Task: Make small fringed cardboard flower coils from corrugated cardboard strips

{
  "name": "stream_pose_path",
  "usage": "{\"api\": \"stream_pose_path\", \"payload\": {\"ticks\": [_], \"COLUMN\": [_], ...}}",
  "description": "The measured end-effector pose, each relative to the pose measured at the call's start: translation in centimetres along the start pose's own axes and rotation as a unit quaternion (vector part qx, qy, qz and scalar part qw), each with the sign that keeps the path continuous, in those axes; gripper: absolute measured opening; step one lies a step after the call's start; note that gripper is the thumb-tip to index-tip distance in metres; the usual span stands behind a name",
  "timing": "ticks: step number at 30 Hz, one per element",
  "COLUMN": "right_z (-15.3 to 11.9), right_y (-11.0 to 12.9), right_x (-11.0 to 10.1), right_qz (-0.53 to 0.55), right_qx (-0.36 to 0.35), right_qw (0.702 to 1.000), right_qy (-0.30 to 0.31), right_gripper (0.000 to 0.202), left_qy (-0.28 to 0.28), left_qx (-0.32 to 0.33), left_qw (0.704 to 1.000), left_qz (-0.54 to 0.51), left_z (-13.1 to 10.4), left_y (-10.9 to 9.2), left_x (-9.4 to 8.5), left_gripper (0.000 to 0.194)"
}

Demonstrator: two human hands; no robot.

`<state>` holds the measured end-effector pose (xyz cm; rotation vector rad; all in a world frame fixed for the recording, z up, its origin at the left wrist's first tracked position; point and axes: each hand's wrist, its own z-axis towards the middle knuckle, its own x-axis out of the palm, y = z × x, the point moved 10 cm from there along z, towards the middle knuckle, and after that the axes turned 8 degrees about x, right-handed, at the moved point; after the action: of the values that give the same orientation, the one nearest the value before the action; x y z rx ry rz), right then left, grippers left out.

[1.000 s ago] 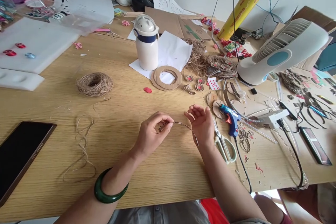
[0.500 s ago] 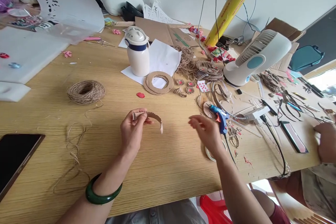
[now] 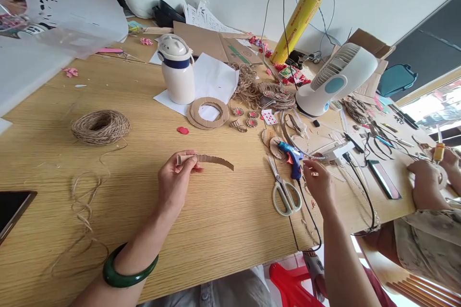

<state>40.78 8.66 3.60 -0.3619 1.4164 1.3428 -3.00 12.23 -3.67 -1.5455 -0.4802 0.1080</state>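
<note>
A cardboard strip (image 3: 216, 159) with a notched upper edge is pinched in my left hand (image 3: 177, 177), its free end pointing right and slightly down. My right hand (image 3: 320, 180) is just right of the blue glue gun (image 3: 295, 158), fingers drawn together; whatever they may hold is too small to make out. White-handled scissors (image 3: 284, 192) lie left of the glue gun's cord. Small rolled cardboard pieces with red centres (image 3: 252, 114) and two flat cardboard rings (image 3: 223, 117) lie farther back. Red round pieces (image 3: 182, 130) rest beyond my left hand.
A twine coil (image 3: 101, 127) and phone (image 3: 12, 206) are on the left. A white jug (image 3: 178, 76) stands at the back, a white fan (image 3: 336, 76) to the right. At far right, another person's hands (image 3: 427, 177) work near tools.
My right hand has moved right, past the glue gun, uncovering the scissors. The strip's free end now extends straighter. The view has shifted right, and the other person's hands show more.
</note>
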Motion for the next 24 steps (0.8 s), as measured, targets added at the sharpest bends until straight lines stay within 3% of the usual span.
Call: {"api": "stream_pose_path", "payload": {"ticks": [3,7,9,14,20,24], "right_z": [-1.8,-4.6,-5.5,-6.4,-6.6,-6.8], "right_y": [0.2,1.5,1.8,2.2,2.0,2.1], "right_x": [0.5,0.6,0.9,1.4,2.2,2.4], "right_qz": [-0.011,-0.095,-0.125,-0.186,-0.226,-0.239], "right_qx": [-0.042,-0.147,-0.166,-0.171,-0.172,-0.168], "right_qw": [0.999,0.984,0.978,0.967,0.958,0.956], "right_qy": [0.008,-0.026,-0.032,-0.033,0.03,0.029], "right_gripper": [0.035,0.037,0.038,0.044,0.052,0.05], "left_qy": [0.003,0.01,0.01,0.01,0.016,0.025], "left_qx": [-0.006,-0.004,-0.004,-0.007,0.003,-0.001], "left_qw": [1.0,1.0,1.0,1.0,1.0,1.0], "left_qz": [0.01,0.022,0.023,0.015,0.016,0.018], "left_z": [0.0,-0.1,-0.1,0.0,-0.1,-0.2], "left_y": [0.2,0.2,0.2,0.3,0.0,0.0], "left_x": [-0.1,0.0,0.0,-0.1,0.2,0.4], "left_gripper": [0.021,0.02,0.02,0.02,0.02,0.02]}}
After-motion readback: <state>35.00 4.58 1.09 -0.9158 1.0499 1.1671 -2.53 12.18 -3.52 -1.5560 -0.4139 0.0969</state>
